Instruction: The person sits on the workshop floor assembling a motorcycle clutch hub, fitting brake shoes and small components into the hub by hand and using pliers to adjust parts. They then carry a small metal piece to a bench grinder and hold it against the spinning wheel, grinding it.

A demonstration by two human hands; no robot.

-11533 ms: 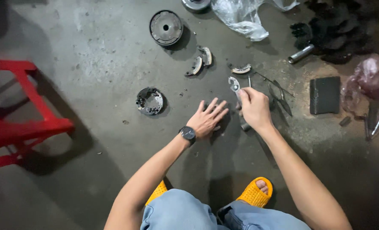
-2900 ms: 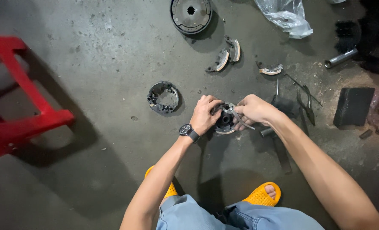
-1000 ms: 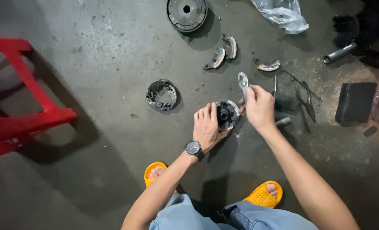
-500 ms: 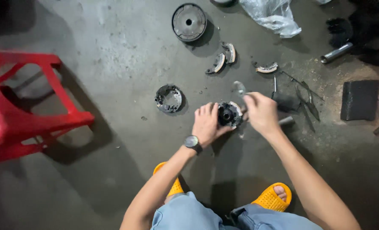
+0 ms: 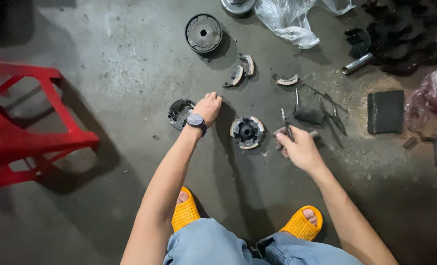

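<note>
On the concrete floor point(image 5: 105, 73) between the hands, the round clutch assembly point(image 5: 247, 132) lies released with shoes fitted, while the left hand point(image 5: 208, 105) reaches loosely open beside a dark round plate point(image 5: 180, 113), the right hand point(image 5: 299, 147) grasps pliers point(image 5: 286, 123), and three loose shoes point(image 5: 243, 71) remain unfitted.

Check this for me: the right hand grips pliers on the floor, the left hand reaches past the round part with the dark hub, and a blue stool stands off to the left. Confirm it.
One detail is wrong: the stool is red, not blue, as the head view shows. The rest holds: the right hand grips the pliers and the left hand reaches past the round part.
</note>
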